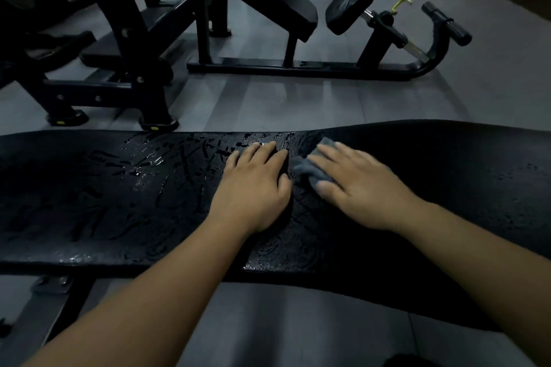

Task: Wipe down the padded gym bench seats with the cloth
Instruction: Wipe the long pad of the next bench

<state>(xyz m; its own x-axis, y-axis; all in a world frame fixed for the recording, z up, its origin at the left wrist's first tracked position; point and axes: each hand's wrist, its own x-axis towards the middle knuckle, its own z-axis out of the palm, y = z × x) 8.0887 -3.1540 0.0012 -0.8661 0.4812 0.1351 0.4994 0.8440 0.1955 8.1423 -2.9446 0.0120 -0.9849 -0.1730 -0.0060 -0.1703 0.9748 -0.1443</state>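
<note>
Grey crumpled cloth (310, 172) sits pressed under the right hand (359, 186), fingers flat; left hand (256, 188) rests flat, empty, just beside; wet black padded surface (104, 188) runs lengthwise leftward of both.

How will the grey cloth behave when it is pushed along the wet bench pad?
Probably floppy: the cloth bunches in folds under the right hand. It likely glides easily, since the bench pad glistens with wet streaks.

cloth (308, 172) mostly under right hand (359, 188); bench pad (119, 202) ends cut off
</note>
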